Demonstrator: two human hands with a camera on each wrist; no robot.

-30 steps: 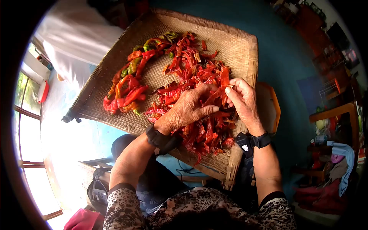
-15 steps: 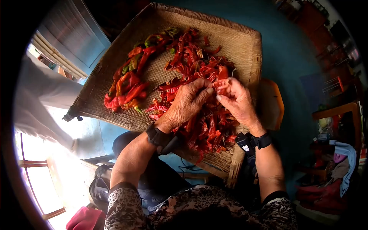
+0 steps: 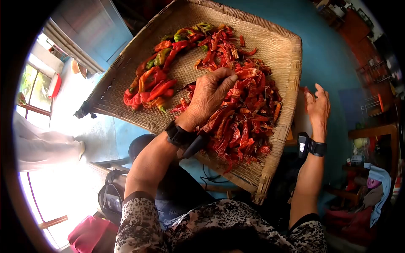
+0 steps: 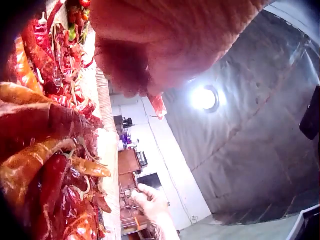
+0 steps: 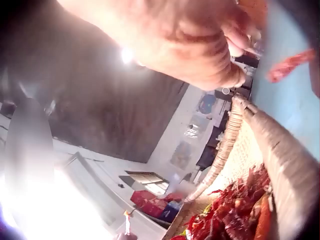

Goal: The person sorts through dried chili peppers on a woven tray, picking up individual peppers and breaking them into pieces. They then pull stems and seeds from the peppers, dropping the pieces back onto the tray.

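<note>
A woven tray (image 3: 270,42) holds a heap of wrinkled, dried red chili peppers (image 3: 249,126). Over the heap, my left hand (image 3: 209,95) pinches a dried red chili between thumb and fingers; its tip (image 4: 158,106) pokes out below the fingers in the left wrist view. Beyond the tray's right edge is my right hand (image 3: 319,111), fingers loosely bent and apart from the thumb. Past its fingertips in the right wrist view, a red chili piece (image 5: 290,66) shows against the blue floor, separate from the hand (image 5: 200,45).
Fresher red and green peppers (image 3: 156,86) lie in a curved row on the tray's left. A pale container with an orange edge (image 3: 290,135) stands below the tray's right side. A person's pale trouser leg (image 3: 46,145) is at left. Clothes (image 3: 377,185) hang at right.
Both hands were together over the heap. My right hand has moved right, off the tray, and let go of a chili piece; the left stays over the heap with a chili.
</note>
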